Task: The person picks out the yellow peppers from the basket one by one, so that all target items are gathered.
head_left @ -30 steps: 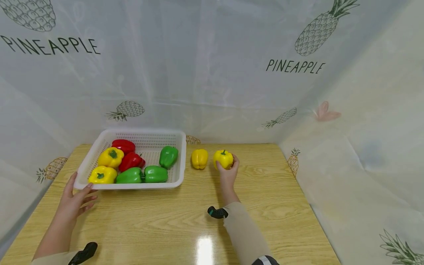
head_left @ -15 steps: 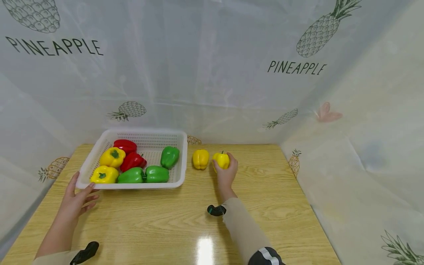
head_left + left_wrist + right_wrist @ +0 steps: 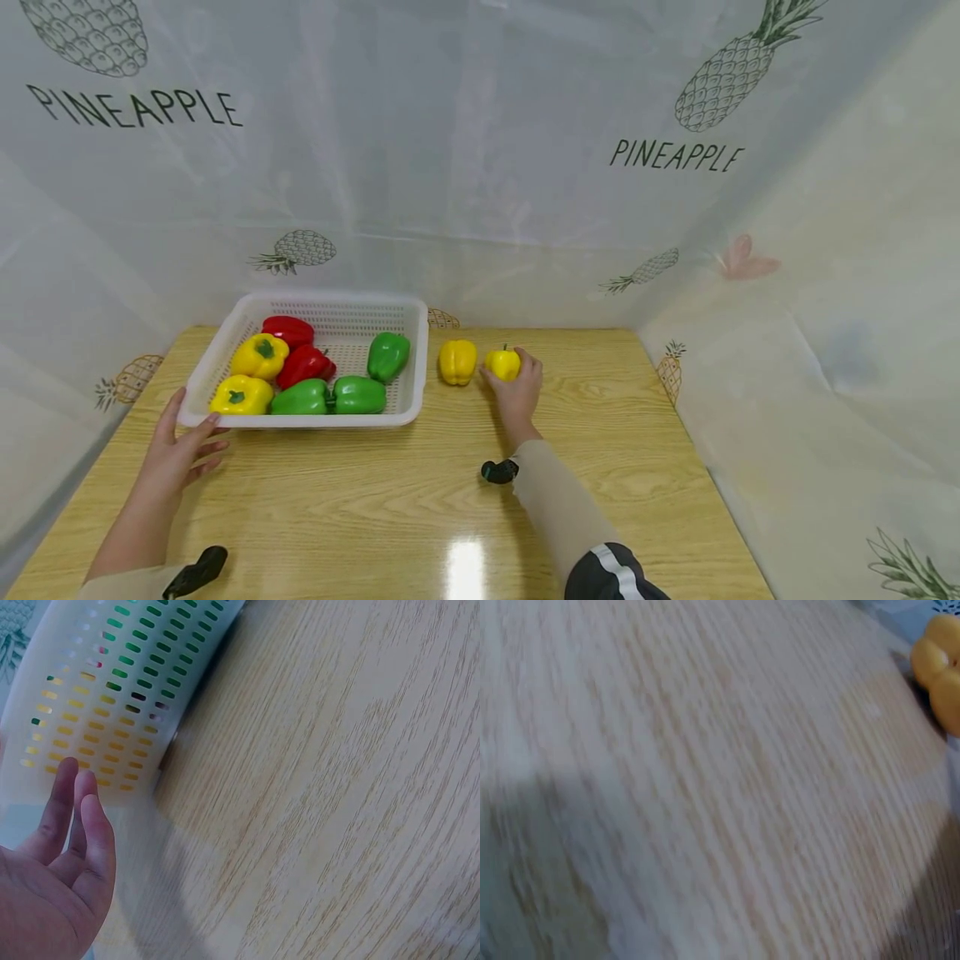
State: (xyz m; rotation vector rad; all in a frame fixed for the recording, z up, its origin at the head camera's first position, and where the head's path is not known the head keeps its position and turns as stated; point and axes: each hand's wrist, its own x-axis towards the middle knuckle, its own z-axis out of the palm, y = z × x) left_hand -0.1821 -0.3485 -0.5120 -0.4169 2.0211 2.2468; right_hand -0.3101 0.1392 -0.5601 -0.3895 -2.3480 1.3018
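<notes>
In the head view my right hand (image 3: 519,390) is at a yellow bell pepper (image 3: 502,365) that stands stem up on the table. Its fingers are along the pepper's right side, and the thumb is spread out past the left edge. A second yellow bell pepper (image 3: 457,362) lies just left of it. My left hand (image 3: 174,454) rests at the near left corner of a white plastic basket (image 3: 307,422), thumb by the rim and fingers extended below. The left wrist view shows those fingers (image 3: 99,832) against the basket's slotted wall (image 3: 127,690).
Inside the basket lie red peppers (image 3: 305,367), yellow peppers (image 3: 259,357) and several green peppers (image 3: 388,357). The wooden table (image 3: 360,508) meets a pineapple-print sheet (image 3: 480,167) behind and at the right. A yellow pepper (image 3: 946,694) shows at the right wrist view's edge.
The right hand has brought its yellow pepper slightly left and down onto the table. Its thumb has since moved off the pepper's front. The left hand stays at the basket.
</notes>
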